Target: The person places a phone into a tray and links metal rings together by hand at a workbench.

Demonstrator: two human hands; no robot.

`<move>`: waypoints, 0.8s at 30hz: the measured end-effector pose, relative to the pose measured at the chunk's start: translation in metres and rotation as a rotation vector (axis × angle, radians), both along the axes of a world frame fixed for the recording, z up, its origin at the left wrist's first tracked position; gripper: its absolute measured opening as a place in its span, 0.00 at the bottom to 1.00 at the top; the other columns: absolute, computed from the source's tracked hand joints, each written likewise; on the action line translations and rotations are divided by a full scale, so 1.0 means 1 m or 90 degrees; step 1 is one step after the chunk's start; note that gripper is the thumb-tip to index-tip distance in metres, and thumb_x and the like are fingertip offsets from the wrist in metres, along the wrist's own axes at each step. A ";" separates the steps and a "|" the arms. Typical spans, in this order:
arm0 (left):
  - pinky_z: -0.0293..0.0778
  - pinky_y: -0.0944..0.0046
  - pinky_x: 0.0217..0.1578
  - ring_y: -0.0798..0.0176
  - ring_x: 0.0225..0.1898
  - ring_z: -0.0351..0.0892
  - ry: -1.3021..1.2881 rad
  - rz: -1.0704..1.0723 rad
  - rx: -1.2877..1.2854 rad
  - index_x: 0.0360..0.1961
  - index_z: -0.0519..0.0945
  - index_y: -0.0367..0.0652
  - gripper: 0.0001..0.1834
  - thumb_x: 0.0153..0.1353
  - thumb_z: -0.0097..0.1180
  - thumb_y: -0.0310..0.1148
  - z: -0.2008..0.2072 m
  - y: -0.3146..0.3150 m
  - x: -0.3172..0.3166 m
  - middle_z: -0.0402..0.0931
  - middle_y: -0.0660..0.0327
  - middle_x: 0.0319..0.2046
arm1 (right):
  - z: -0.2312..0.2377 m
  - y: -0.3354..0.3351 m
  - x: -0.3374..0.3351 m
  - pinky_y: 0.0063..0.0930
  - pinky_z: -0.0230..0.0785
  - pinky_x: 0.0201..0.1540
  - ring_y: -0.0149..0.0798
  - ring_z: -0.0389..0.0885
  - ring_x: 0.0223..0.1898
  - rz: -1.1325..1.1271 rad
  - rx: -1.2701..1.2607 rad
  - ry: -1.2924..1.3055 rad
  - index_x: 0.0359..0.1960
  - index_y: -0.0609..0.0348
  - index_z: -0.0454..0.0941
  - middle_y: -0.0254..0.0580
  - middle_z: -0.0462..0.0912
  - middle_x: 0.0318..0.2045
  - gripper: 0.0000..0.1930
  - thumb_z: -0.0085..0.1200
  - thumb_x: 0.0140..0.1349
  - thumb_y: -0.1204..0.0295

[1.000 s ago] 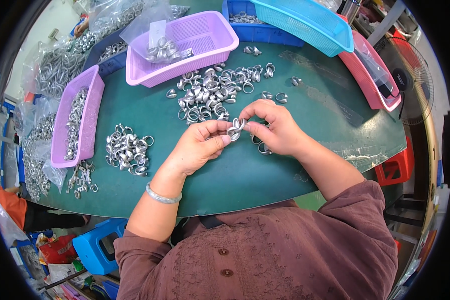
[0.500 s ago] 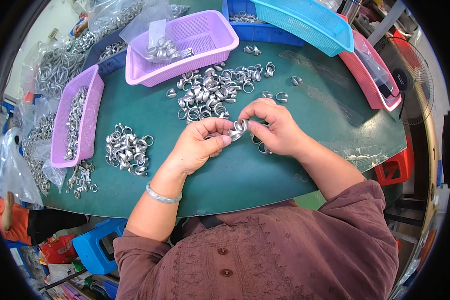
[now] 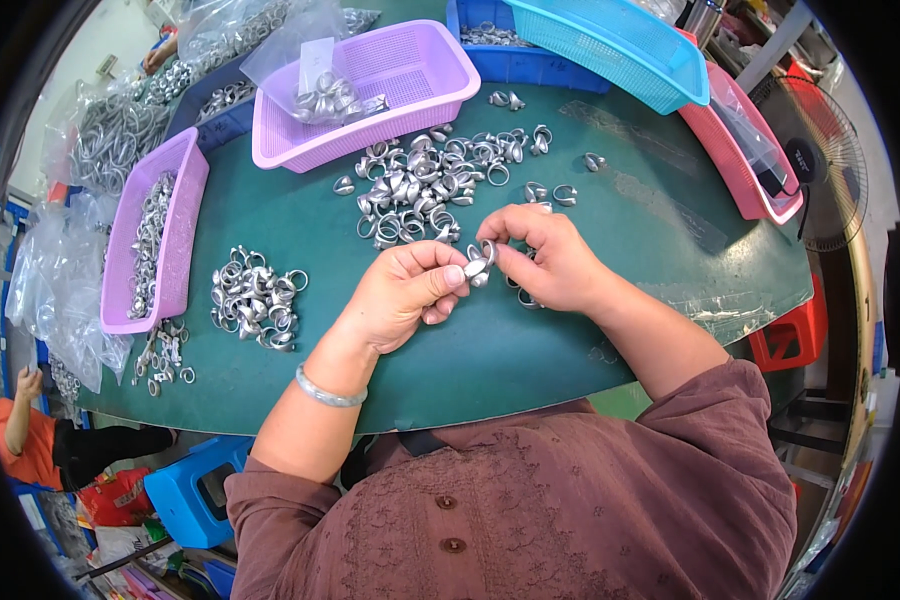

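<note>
My left hand (image 3: 407,290), with a pale bangle at its wrist, pinches silver-grey metal rings (image 3: 477,268) between thumb and fingers. From the other side my right hand (image 3: 545,258) closes thumb and forefinger on the same rings. They look like two or three open-band rings held together; the fingers partly hide them, so I cannot tell exactly. Beyond the hands spreads a large heap of similar rings (image 3: 408,190). A smaller ring pile (image 3: 255,305) lies to the left. Beside the right hand, some loose rings (image 3: 526,298) are partly covered by it.
A purple basket (image 3: 370,133) holding a bagged batch stands behind the heap, and another purple basket (image 3: 187,235) at left. Blue (image 3: 620,60) and pink baskets (image 3: 735,150) line the back right, near a fan (image 3: 835,160). At far left, a person in orange (image 3: 30,440) is near plastic bags (image 3: 60,270).
The held rings have turned slightly between my fingers and sit a little further right. At far left, the clear plastic bag has shifted right over the table edge, and the other person's arm has moved.
</note>
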State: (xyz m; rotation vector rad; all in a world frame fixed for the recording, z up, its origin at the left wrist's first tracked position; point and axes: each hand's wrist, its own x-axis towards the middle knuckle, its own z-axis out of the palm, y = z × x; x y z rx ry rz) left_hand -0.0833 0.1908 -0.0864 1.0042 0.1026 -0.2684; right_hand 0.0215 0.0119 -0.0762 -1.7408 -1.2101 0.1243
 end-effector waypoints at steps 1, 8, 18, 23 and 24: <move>0.61 0.77 0.17 0.75 0.20 0.69 0.000 0.000 0.000 0.34 0.76 0.38 0.06 0.58 0.56 0.29 0.000 -0.001 0.000 0.76 0.62 0.25 | -0.001 0.000 0.000 0.32 0.66 0.32 0.41 0.76 0.27 -0.001 0.002 0.009 0.31 0.61 0.73 0.41 0.77 0.22 0.06 0.51 0.51 0.79; 0.64 0.78 0.19 0.76 0.21 0.69 0.007 -0.005 -0.033 0.35 0.76 0.39 0.07 0.59 0.55 0.31 -0.002 0.000 -0.001 0.74 0.64 0.26 | -0.002 0.001 0.000 0.31 0.66 0.31 0.40 0.76 0.25 0.000 0.020 0.021 0.30 0.62 0.73 0.40 0.77 0.21 0.05 0.50 0.51 0.78; 0.77 0.69 0.31 0.62 0.36 0.78 0.008 -0.010 -0.053 0.40 0.72 0.39 0.07 0.62 0.48 0.30 -0.001 -0.002 0.000 0.75 0.56 0.37 | 0.000 0.000 0.000 0.32 0.65 0.35 0.40 0.76 0.28 -0.018 0.025 0.014 0.31 0.60 0.74 0.40 0.77 0.23 0.06 0.51 0.50 0.79; 0.80 0.65 0.33 0.57 0.39 0.79 0.015 -0.023 -0.077 0.44 0.71 0.38 0.10 0.63 0.45 0.31 0.001 -0.001 0.001 0.74 0.54 0.40 | 0.004 0.000 -0.003 0.33 0.62 0.41 0.42 0.74 0.33 -0.006 0.022 -0.069 0.33 0.57 0.75 0.38 0.77 0.28 0.09 0.53 0.48 0.80; 0.80 0.65 0.33 0.57 0.39 0.80 0.015 -0.024 -0.075 0.44 0.71 0.38 0.11 0.63 0.45 0.32 0.003 -0.003 0.001 0.74 0.54 0.40 | 0.005 0.000 -0.002 0.34 0.63 0.40 0.42 0.74 0.33 0.005 0.032 -0.095 0.33 0.56 0.75 0.37 0.77 0.27 0.10 0.53 0.48 0.81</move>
